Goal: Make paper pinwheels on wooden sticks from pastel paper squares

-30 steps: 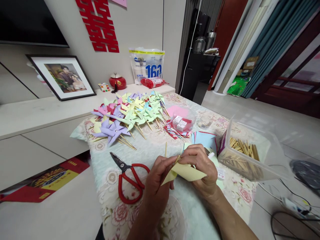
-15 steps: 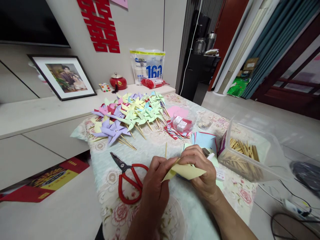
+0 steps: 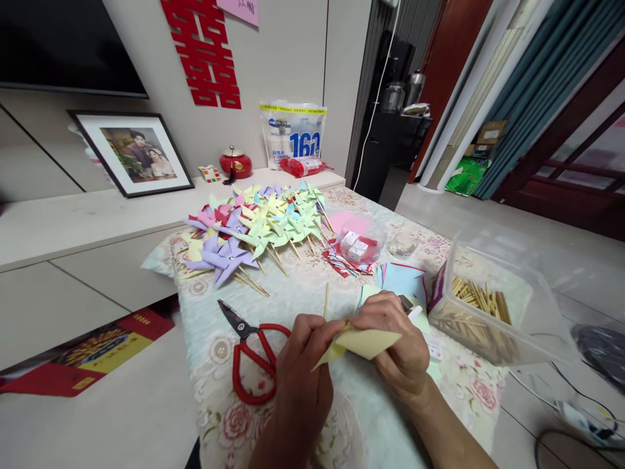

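Between my two hands is a pale yellow paper pinwheel (image 3: pixel 368 342), its folded blades pointing toward me. My left hand (image 3: pixel 307 374) is closed on its left side, and my right hand (image 3: pixel 398 342) pinches it from the right, fingertips meeting near its middle. A thin wooden stick (image 3: pixel 327 299) rises just beyond my left fingers; its lower end is hidden. Red-handled scissors (image 3: pixel 254 355) lie beside my left hand, blades pointing away. Past them is a heap of finished paper pinwheels (image 3: pixel 263 221) in purple, green, yellow and pink on sticks.
At right stands a clear plastic box (image 3: pixel 532 339) holding many wooden sticks (image 3: pixel 481 303). Blue and green paper sheets (image 3: pixel 400 280) lie beside it. A clear bag with small white-labelled packs (image 3: pixel 355 246) rests on coloured paper strips. The floral tablecloth (image 3: pixel 234 417) covers the table.
Both hands stay together on the yellow pinwheel, with only a slight shift of the fingers. The whole view has moved a little, so the scene sits slightly lower and to the right.
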Tool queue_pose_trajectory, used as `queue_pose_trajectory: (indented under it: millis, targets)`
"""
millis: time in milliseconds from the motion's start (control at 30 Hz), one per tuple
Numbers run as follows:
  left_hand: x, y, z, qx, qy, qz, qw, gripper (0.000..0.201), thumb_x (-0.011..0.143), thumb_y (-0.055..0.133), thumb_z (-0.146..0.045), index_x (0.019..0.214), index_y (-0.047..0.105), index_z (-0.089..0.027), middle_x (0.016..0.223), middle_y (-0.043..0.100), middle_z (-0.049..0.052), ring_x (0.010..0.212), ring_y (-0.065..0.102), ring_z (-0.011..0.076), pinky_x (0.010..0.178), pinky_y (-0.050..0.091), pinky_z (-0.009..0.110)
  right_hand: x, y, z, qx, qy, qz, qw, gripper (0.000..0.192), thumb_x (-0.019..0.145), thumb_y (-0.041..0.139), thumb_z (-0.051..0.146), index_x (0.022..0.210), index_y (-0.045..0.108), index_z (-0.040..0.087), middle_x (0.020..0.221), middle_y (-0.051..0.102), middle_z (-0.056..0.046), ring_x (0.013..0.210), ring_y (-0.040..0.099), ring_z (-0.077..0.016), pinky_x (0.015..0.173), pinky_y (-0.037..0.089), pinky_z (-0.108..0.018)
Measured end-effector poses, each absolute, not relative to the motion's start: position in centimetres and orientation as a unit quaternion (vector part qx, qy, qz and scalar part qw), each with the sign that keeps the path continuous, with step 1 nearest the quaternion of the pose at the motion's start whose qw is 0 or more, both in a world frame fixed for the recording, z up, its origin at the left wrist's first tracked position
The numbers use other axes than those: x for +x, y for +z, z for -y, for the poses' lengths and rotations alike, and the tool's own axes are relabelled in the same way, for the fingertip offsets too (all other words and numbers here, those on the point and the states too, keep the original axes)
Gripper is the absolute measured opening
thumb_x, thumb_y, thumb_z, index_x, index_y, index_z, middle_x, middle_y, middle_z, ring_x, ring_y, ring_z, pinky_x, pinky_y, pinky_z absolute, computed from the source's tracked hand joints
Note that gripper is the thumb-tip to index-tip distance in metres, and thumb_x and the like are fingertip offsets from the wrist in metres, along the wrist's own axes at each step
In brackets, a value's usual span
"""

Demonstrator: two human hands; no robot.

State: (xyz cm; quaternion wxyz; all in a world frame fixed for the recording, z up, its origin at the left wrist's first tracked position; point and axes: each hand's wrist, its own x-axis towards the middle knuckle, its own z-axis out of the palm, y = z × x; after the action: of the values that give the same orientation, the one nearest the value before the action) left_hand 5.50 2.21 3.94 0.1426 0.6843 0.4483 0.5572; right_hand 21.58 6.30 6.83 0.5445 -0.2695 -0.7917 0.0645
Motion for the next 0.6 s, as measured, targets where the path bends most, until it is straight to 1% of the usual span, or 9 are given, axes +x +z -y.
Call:
queue_pose_trajectory:
  millis: [133, 233, 400, 600]
  targets:
    - [5.6, 4.8, -2.0, 0.695, 0.549, -0.450, 0.113, 0.042, 0.085, 0.041, -0.003, 0.114, 0.064, -0.022, 0.092, 0.058, 0.005, 0.079, 0.062, 0.0169, 0.066, 0.050, 0.027, 21.6, 7.1, -6.1, -0.269, 0.044, 0.793, 0.545, 0.019, 0.095, 0.052, 0.015, 0.106, 0.066, 0.021, 0.084, 0.066, -0.006, 0.081, 0.059, -0.0228, 0.073, 0.045, -0.041]
    - [5.8, 5.4, -1.8, 0.699, 0.553, -0.444, 0.086, 0.042, 0.083, 0.042, -0.001, 0.112, 0.064, -0.021, 0.092, 0.060, 0.004, 0.078, 0.064, 0.0161, 0.067, 0.052, 0.025, 21.6, 7.3, -6.0, -0.268, 0.035, 0.794, 0.544, 0.018, 0.095, 0.050, 0.014, 0.105, 0.064, 0.020, 0.084, 0.065, -0.006, 0.082, 0.058, -0.0226, 0.073, 0.044, -0.041]
    - [5.8, 5.4, -1.6, 0.701, 0.552, -0.449, 0.045, 0.041, 0.085, 0.043, -0.002, 0.113, 0.064, -0.022, 0.091, 0.062, 0.004, 0.075, 0.065, 0.0152, 0.063, 0.052, 0.024, 21.6, 7.6, -5.7, -0.271, 0.026, 0.797, 0.539, 0.017, 0.095, 0.051, 0.016, 0.105, 0.063, 0.021, 0.084, 0.065, -0.005, 0.081, 0.059, -0.0226, 0.074, 0.044, -0.041]
    - [5.5, 5.1, -1.4, 0.719, 0.527, -0.451, 0.043, 0.041, 0.088, 0.044, -0.004, 0.118, 0.063, -0.025, 0.092, 0.063, 0.005, 0.076, 0.066, 0.0171, 0.065, 0.053, 0.026, 21.6, 7.1, -5.5, -0.271, 0.027, 0.792, 0.546, 0.014, 0.097, 0.052, 0.019, 0.106, 0.061, 0.020, 0.087, 0.065, -0.006, 0.085, 0.059, -0.0235, 0.079, 0.044, -0.044]
